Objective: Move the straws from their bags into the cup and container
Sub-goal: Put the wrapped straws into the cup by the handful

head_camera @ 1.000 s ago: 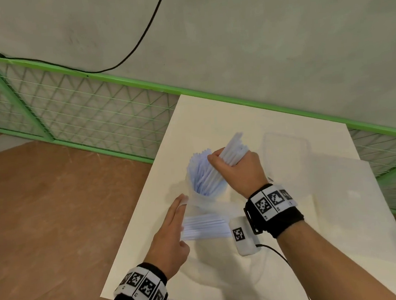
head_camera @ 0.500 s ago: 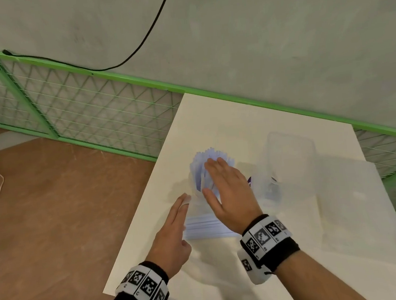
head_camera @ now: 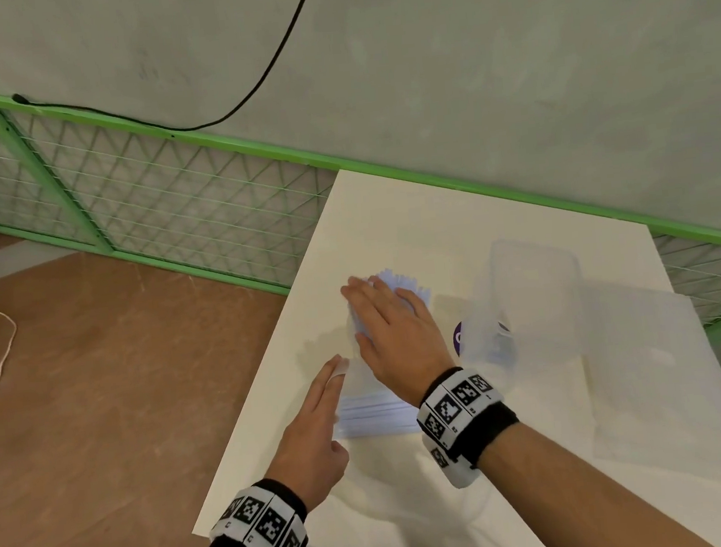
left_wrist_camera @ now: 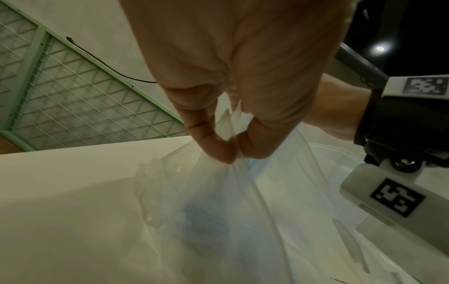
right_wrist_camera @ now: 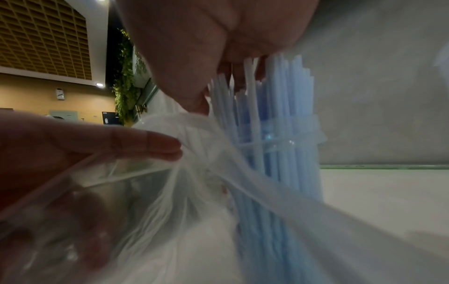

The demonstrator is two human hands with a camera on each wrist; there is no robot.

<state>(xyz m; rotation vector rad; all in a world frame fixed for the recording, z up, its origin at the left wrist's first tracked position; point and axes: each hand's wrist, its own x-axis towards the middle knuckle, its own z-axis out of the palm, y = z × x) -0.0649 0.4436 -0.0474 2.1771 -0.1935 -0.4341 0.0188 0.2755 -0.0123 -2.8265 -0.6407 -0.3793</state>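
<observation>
While the right hand [head_camera: 392,336] lies flat, fingers straight, on the tops of the blue straws [right_wrist_camera: 274,119] upright in the cup [right_wrist_camera: 291,146] at mid-worktop [head_camera: 389,218] | left hand [head_camera: 316,434] at 7 o'clock of the cup pinches the clear bag [left_wrist_camera: 228,192] between thumb and forefinger | container [head_camera: 535,297] at 3 o'clock

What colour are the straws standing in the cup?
Pale blue; the straws show best in the right wrist view.

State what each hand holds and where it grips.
Left hand pinches the plastic bag at its top edge. Right hand holds nothing; it rests flat on the tops of the straws in the cup.
</observation>
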